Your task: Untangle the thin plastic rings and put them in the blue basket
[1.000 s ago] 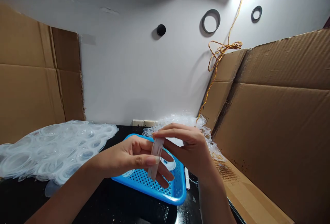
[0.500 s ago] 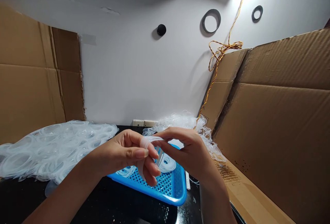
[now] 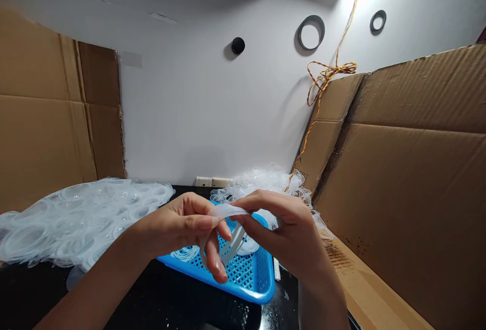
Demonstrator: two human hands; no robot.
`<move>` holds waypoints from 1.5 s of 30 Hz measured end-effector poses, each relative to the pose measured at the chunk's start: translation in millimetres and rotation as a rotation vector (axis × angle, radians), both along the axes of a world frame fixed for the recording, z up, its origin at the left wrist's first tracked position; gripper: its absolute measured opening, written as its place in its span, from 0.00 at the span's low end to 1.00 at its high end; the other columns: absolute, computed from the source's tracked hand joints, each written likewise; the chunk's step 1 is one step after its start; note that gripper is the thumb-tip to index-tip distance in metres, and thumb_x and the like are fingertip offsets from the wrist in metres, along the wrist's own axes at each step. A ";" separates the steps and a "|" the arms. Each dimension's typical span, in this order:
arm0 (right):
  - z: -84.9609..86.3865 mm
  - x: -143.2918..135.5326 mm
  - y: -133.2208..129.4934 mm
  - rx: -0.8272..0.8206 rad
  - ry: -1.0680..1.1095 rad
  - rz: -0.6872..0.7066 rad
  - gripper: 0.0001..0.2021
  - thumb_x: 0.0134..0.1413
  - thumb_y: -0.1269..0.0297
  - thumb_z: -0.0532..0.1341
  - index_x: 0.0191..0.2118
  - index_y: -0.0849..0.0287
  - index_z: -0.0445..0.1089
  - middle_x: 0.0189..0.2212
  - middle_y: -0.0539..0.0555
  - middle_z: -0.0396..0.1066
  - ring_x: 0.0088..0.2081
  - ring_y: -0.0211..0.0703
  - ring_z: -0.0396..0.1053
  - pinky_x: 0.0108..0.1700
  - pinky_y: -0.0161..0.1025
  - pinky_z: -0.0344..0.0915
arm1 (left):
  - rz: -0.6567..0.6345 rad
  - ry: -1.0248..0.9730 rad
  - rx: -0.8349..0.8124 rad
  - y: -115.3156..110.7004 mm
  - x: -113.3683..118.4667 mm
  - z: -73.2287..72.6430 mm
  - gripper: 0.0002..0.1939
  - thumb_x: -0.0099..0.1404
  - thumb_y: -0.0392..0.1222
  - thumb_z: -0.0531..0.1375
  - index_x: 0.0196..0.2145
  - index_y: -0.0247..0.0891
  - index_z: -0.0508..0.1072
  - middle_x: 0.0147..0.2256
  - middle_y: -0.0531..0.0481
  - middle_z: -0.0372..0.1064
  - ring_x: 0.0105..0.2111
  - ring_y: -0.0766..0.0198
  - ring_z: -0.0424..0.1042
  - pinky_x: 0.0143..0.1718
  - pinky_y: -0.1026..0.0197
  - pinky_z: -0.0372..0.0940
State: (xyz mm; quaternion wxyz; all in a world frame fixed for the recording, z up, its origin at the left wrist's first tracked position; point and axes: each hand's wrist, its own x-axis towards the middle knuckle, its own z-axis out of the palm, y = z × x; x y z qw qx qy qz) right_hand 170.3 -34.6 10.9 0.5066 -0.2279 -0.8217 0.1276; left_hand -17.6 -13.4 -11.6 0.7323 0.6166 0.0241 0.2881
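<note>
A translucent white ring (image 3: 232, 210), like a soft silicone gasket, is stretched between my two hands above a blue basket (image 3: 212, 280). My left hand (image 3: 190, 226) pinches it between thumb and index finger, and the ring's band hangs around the other fingers. On the far side, my right hand (image 3: 279, 223) grips the ring's edge between thumb and fingertips. Below them, the basket holds coils of similar white rings (image 3: 186, 253); my hands partly hide its contents.
A large heap of clear rings (image 3: 94, 213) lies at the left, another pile (image 3: 261, 180) behind the basket. Cardboard panels (image 3: 410, 183) flank both sides. A twisted yellow cord (image 3: 313, 117) hangs down the white wall (image 3: 197, 102). The table (image 3: 152, 299) is black and glossy.
My right hand has shifted slightly right and down, drawing the ring's band flatter between my hands. The ring's lower loop now shows more widely below my left fingers.
</note>
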 end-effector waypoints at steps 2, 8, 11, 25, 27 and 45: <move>1.1 1.4 0.8 -0.130 -0.025 0.114 0.04 0.50 0.72 0.62 0.32 0.62 0.74 0.26 0.52 0.74 0.27 0.35 0.69 0.30 0.31 0.66 | -0.009 0.015 -0.002 0.3 0.2 0.6 0.10 0.62 0.44 0.59 0.34 0.38 0.78 0.22 0.48 0.77 0.25 0.60 0.77 0.31 0.62 0.70; 0.8 5.8 12.4 -0.599 0.003 0.508 0.09 0.52 0.62 0.61 0.33 0.64 0.73 0.27 0.52 0.71 0.29 0.34 0.68 0.32 0.31 0.66 | -0.103 0.131 0.035 0.5 -2.7 3.8 0.12 0.62 0.46 0.58 0.36 0.39 0.78 0.23 0.48 0.77 0.25 0.58 0.77 0.31 0.59 0.71; -1.0 5.8 17.8 -0.695 0.023 0.603 0.10 0.53 0.61 0.61 0.30 0.65 0.72 0.24 0.50 0.69 0.26 0.31 0.66 0.31 0.29 0.65 | -0.130 0.161 0.073 -0.1 -3.6 5.2 0.13 0.62 0.47 0.58 0.36 0.39 0.78 0.24 0.46 0.77 0.26 0.57 0.77 0.30 0.59 0.71; -4.9 0.9 20.2 -0.899 0.040 0.685 0.09 0.47 0.63 0.65 0.28 0.65 0.69 0.23 0.49 0.68 0.25 0.28 0.66 0.30 0.28 0.65 | -0.124 0.239 0.027 1.7 -4.4 6.6 0.10 0.58 0.46 0.62 0.34 0.39 0.79 0.26 0.46 0.77 0.22 0.61 0.75 0.16 0.69 0.64; -4.9 1.7 20.1 -0.881 0.055 0.680 0.08 0.48 0.65 0.65 0.28 0.65 0.69 0.23 0.49 0.68 0.25 0.28 0.66 0.30 0.27 0.65 | -0.076 0.241 0.025 1.7 -4.5 6.0 0.08 0.55 0.45 0.64 0.31 0.38 0.78 0.25 0.47 0.76 0.23 0.62 0.75 0.16 0.70 0.61; 2.4 9.8 25.1 -0.659 0.132 0.340 0.11 0.51 0.60 0.63 0.28 0.64 0.70 0.21 0.51 0.71 0.23 0.32 0.70 0.26 0.30 0.66 | 0.778 0.316 0.472 -3.9 6.9 0.9 0.13 0.60 0.43 0.60 0.42 0.38 0.69 0.33 0.50 0.72 0.34 0.64 0.71 0.37 0.63 0.65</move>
